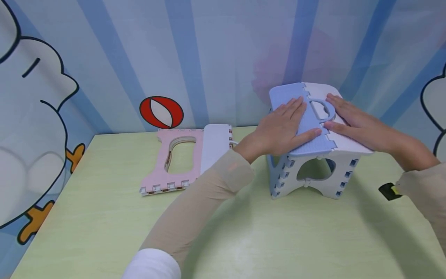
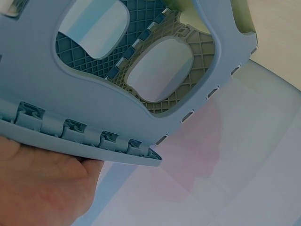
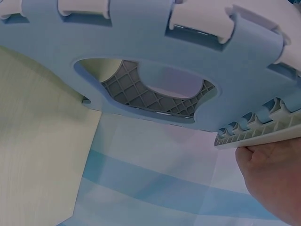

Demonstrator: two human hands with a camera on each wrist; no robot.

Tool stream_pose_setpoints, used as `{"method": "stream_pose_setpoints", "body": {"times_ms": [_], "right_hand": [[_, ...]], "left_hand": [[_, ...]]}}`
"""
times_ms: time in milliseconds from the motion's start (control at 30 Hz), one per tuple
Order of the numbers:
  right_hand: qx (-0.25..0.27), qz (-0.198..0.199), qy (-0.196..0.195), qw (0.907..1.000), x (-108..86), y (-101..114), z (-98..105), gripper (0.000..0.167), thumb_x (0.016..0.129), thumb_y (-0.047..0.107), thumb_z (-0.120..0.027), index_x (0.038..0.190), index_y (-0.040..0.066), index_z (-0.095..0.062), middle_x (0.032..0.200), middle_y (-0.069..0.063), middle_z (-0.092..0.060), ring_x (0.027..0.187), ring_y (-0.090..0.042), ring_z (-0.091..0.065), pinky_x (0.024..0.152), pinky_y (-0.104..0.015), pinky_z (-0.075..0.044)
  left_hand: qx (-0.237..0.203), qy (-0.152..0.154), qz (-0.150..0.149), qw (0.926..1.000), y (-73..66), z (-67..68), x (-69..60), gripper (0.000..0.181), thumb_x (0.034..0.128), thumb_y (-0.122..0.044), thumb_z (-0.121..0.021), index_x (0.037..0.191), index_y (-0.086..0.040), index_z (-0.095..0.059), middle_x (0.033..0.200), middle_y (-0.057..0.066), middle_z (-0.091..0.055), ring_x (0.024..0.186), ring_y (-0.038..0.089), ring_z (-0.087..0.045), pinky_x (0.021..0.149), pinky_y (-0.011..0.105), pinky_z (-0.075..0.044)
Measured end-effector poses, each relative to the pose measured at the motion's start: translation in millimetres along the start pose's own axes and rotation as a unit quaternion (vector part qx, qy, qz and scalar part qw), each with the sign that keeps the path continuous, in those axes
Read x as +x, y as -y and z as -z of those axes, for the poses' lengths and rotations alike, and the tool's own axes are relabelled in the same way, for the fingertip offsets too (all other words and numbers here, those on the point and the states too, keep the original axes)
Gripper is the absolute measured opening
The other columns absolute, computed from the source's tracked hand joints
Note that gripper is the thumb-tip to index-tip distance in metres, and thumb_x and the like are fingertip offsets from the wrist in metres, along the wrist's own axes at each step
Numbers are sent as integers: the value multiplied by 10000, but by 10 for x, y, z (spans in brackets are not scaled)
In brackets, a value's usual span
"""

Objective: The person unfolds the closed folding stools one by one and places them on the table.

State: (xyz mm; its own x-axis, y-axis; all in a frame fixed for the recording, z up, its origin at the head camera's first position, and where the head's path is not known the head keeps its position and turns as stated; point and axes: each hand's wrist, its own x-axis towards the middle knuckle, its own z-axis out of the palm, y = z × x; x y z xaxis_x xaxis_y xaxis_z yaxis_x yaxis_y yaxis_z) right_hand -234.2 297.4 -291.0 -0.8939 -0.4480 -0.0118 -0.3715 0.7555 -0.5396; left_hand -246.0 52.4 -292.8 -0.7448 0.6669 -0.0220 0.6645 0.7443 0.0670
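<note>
While the left hand (image 1: 280, 130) and right hand (image 1: 362, 124) rest palm-down on its seat (image 1: 311, 122), fingers straight, grasping nothing, the blue-and-white stool (image 1: 317, 146) stands upright near the back edge of the tabletop (image 1: 261, 232).

Blue-and-white stool (image 1: 311, 121), opened out, standing upright, right side of green tabletop (image 1: 87, 217)
</note>
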Motion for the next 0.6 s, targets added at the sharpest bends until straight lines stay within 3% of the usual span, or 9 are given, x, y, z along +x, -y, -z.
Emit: {"method": "stream_pose_setpoints", "body": {"times_ms": [600], "right_hand": [[-337, -65, 56, 9994, -1, 7, -5, 776, 1037, 395, -446, 1609, 200, 40, 1662, -54, 95, 1494, -354, 131, 1077, -758, 6]], "left_hand": [[188, 136, 28, 9997, -22, 8, 5, 853, 990, -687, -78, 1589, -99, 72, 1650, 31, 140, 1488, 124, 139, 1172, 239, 73]]}}
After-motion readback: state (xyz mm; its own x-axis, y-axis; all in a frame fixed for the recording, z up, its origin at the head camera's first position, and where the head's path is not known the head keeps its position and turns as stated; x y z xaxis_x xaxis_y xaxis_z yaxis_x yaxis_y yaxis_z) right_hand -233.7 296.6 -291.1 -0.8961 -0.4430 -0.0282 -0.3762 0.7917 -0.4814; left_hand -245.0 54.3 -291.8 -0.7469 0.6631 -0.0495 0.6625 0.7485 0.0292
